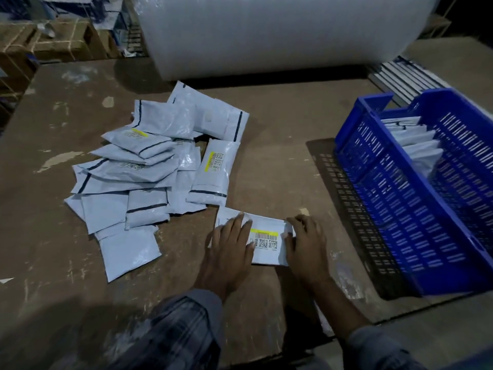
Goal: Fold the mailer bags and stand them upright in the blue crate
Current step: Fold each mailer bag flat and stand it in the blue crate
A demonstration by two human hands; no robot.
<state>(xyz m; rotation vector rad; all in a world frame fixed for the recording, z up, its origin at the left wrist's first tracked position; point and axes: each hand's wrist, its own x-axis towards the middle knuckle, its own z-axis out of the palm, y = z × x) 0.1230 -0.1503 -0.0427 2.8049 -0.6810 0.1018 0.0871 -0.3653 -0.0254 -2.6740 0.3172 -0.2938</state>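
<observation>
Head view: two hands (pixel 232 244) (pixel 306 241) press one mailer bag (pixel 266 236).

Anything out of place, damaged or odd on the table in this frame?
Nothing is damaged or spilled. The unfolded mailer bags lie in a loose overlapping heap, as expected. Both hands work one bag; folded ones stand in the blue crate.
</observation>
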